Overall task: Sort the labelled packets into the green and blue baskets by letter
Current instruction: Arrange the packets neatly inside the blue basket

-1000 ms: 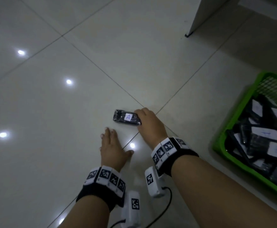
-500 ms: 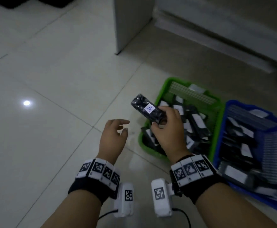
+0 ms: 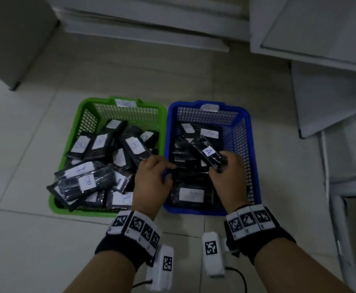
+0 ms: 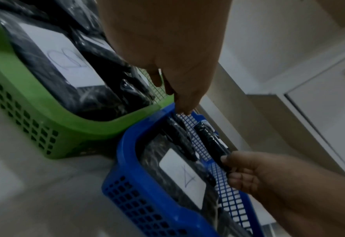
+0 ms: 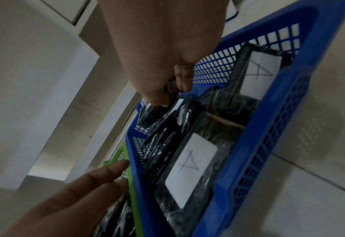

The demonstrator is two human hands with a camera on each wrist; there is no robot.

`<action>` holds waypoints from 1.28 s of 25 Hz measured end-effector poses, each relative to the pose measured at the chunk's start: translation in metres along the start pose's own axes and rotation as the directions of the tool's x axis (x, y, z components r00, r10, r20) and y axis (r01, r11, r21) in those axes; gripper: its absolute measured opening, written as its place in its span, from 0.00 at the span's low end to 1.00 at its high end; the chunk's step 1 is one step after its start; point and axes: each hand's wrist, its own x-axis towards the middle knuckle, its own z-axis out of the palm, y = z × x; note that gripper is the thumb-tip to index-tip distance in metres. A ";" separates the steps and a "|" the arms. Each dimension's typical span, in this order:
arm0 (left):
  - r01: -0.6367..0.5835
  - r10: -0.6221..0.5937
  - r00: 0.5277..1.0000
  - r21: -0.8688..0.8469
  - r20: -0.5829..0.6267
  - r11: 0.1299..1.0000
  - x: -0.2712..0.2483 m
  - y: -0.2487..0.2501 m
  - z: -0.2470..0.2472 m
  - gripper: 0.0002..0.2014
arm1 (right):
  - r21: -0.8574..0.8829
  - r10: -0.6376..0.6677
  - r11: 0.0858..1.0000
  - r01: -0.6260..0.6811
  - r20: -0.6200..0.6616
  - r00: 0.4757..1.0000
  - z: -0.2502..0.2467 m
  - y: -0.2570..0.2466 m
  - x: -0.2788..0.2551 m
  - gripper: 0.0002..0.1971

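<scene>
**Packet marked A carried over the blue basket**

Half a second ago the right hand (image 3: pixel 228 174) held the black plastic-wrapped packet with the white "A" label (image 3: pixel 207 152) over the green basket; a second ago that packet lay on the bare floor. Now it hangs above the middle of the blue plastic mesh basket (image 3: pixel 251 144), tilted, its far end pointing away to the left.

The right hand pinches the packet's near end, thumb on one side and curled fingers on the other. The left hand (image 3: pixel 152 180) holds nothing; its fingers hang loosely bent, the index finger reaching toward the blue basket's left rim, the hand hovering over the seam between the two baskets. Both wrists wear black bands with square-patterned white tags.

Inside the blue basket lie more black packets, several labelled "A". Touching its left side stands the green plastic mesh basket (image 3: pixel 71 144), piled with black packets, some labelled "B". Both stand on pale glossy floor tiles (image 3: pixel 24 240); beyond the blue basket rise white cabinet panels (image 3: pixel 312 28).
</scene>
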 end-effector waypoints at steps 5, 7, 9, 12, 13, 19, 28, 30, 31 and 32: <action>0.044 -0.069 0.993 0.241 0.096 0.970 0.007 0.002 0.023 0.25 | 0.029 0.038 0.999 -0.040 0.084 0.996 -0.006 0.026 0.007 0.25; 0.045 -0.083 0.988 0.278 0.128 0.960 0.006 0.000 0.025 0.28 | 0.002 0.009 1.000 -0.009 0.089 0.996 -0.010 0.028 -0.001 0.25; 0.016 -0.064 0.986 0.295 0.154 0.955 0.004 0.000 0.026 0.31 | -0.045 -0.007 0.999 0.011 0.079 0.997 -0.013 0.029 -0.012 0.24; -0.018 -0.036 0.984 0.302 0.173 0.953 0.003 0.001 0.024 0.33 | -0.062 -0.001 0.998 0.008 0.101 0.995 -0.011 0.027 -0.026 0.25; -0.033 -0.027 0.982 0.305 0.190 0.952 0.002 0.001 0.023 0.33 | -0.057 0.010 0.998 -0.004 0.105 0.994 -0.009 0.027 -0.030 0.25; -0.106 0.008 0.952 0.307 0.305 0.946 -0.006 -0.009 0.006 0.36 | -0.042 0.090 0.995 -0.094 -0.075 0.993 -0.003 0.011 -0.044 0.10; -0.038 -0.003 0.980 0.198 0.201 0.979 -0.020 -0.021 0.001 0.31 | -0.194 0.166 0.972 -0.130 0.184 0.969 0.015 0.014 -0.012 0.27; -0.012 -0.005 0.992 0.135 0.129 0.991 -0.002 -0.014 0.008 0.28 | -0.214 0.120 0.974 -0.075 0.207 0.971 0.014 0.017 0.004 0.26; -0.004 -0.010 0.994 0.127 0.111 0.992 0.009 -0.012 0.013 0.28 | -0.182 0.086 0.982 -0.049 0.203 0.976 0.013 0.018 0.011 0.25; 0.011 -0.022 0.995 0.112 0.101 0.994 0.020 -0.011 0.019 0.28 | -0.133 0.053 0.991 -0.027 0.198 0.979 0.011 0.019 0.018 0.23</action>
